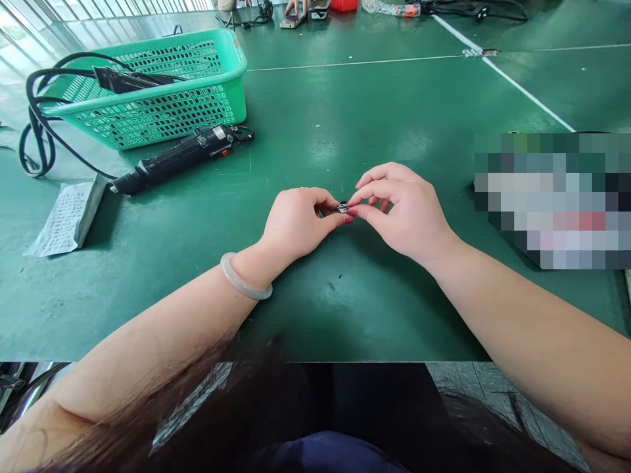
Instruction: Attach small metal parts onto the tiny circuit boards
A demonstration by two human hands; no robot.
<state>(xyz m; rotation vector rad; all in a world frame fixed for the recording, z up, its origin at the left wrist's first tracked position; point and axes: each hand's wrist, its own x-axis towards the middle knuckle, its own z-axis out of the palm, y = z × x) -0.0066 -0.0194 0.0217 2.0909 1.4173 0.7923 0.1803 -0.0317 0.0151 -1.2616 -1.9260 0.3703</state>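
Between my two hands, above the green table [296,295], is a small dark and silvery part [342,207], too small to identify. My left hand [300,220], with a pale bangle on its wrist, pinches it from the left between thumb and forefinger. From the right, the thumb and a fingertip of my right hand [401,210] close on the same part, while the other fingers are curled loosely above. The fingertips of both hands almost meet. Part of the small piece is hidden by the fingers.
A green basket [158,108] holding a black tool and cable stands at the back left. In front lie a black electric screwdriver [182,156] and a paper-wrapped block [69,217]. A blurred-out object [557,203] sits at the right. Another person's hand [296,8] shows at the far edge.
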